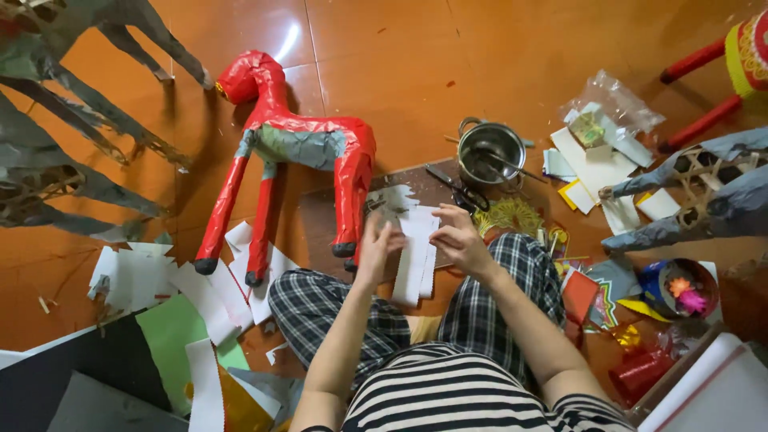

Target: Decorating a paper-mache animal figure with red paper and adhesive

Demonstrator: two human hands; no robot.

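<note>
Both hands, left hand [376, 250] and right hand [458, 238], pinch white paper strips [416, 254] above checked knees; fingertips blur. Beyond, red paper horse [298, 148], scissors [458, 189], steel pot [490, 150] crowd the floor [416, 64].

Left hand [376, 248] and right hand [458, 238] raised, fingers curled.

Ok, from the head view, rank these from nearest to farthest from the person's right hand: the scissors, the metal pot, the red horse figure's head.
Measured from the right hand:
1. Scissors, just beyond the hand on the brown board.
2. Metal pot, farther up and slightly right, on the orange floor.
3. Red horse figure's head, far off to the upper left.
</note>
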